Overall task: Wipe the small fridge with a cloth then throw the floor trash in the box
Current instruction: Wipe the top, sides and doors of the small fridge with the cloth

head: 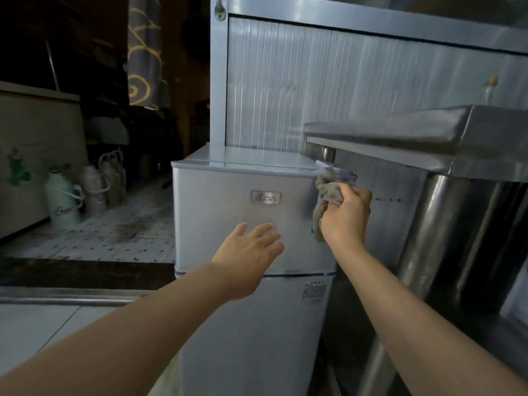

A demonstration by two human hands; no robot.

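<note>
A small silver two-door fridge (pixel 217 212) stands in the middle of the view, with a metal badge on its upper door. My right hand (pixel 347 215) grips a crumpled grey-brown cloth (pixel 328 197) and holds it against the upper door's right edge, just below the top corner. My left hand (pixel 248 250) lies flat with fingers spread on the lower part of the upper door. No floor trash or box is clearly visible.
A stainless steel table (pixel 428 135) with round legs stands close to the fridge's right side. Corrugated metal wall panels (pixel 314 87) rise behind. To the left, several thermos flasks (pixel 64 200) stand on a tiled floor next to a pale chest (pixel 34 144).
</note>
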